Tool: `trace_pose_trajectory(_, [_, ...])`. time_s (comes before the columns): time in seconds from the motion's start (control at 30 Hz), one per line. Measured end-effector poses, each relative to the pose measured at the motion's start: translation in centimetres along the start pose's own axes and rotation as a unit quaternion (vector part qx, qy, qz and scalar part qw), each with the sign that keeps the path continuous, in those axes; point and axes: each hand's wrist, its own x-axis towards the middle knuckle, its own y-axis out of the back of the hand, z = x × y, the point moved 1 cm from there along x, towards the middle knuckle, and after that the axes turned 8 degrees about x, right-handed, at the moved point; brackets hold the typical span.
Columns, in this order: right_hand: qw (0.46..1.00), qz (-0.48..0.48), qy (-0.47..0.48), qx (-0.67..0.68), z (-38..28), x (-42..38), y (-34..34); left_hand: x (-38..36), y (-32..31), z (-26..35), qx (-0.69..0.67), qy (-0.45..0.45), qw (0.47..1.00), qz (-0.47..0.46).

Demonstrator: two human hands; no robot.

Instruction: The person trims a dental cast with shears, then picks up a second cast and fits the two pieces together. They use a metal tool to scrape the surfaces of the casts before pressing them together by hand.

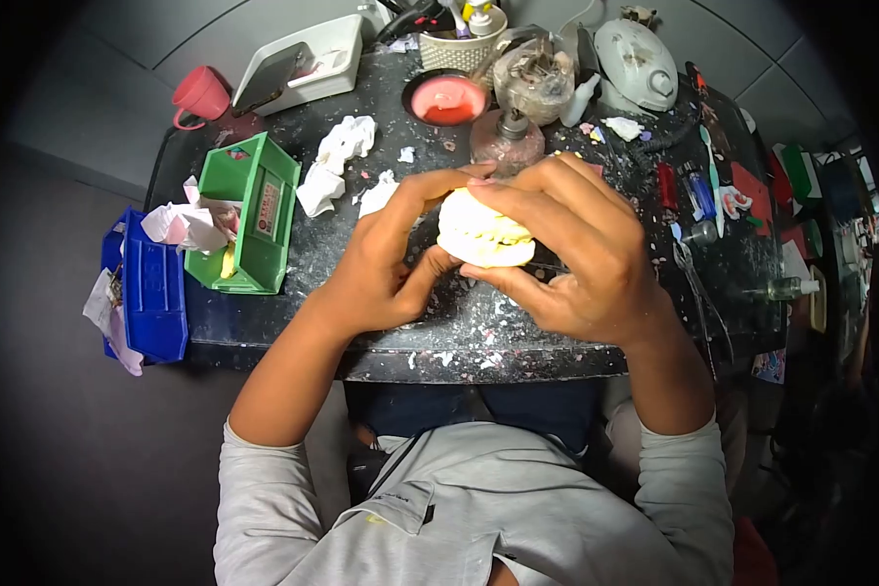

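A pale yellow dental plaster cast [482, 232] is held above the front part of the black table. It looks like an upper and a lower half set together, with an uneven line of teeth between them. My left hand [386, 249] grips its left side, thumb below and fingers above. My right hand [586, 244] closes on the right side, its thumb under the cast and its fingers over the top. The fingers hide parts of the cast's edges. Just behind the hands stands a glass spirit burner [508, 142].
A green bin [273, 220] and a blue bin [156, 293] with crumpled paper stand left. Behind are a dark bowl of pink material [447, 98], a white tray [332, 59] and a pink mug [203, 95]. Lighters [700, 195], a toothbrush [713, 176] and metal tools [693, 269] lie right.
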Motion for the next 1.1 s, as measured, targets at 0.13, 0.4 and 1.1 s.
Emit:
trace_pose_trajectory(0.13, [1.0, -0.002, 0.001, -0.003, 0.3, -0.1, -0.2, -0.1, 0.0, -0.2, 0.003, 0.006, 1.0, -0.004])
trace_pose_trajectory(0.4, [0.996, 0.054, -0.051, -0.041, 1.2, -0.1, 0.2, 0.3, -0.2, 0.8, -0.233, 0.096, 0.966, 0.052])
trace_pose_trajectory(1.1, [0.913, -0.068, -0.381, 0.126, 3.5, -0.7, 0.8, 0.2, -0.9, -0.6, -0.25, 0.23, 0.94, 0.035])
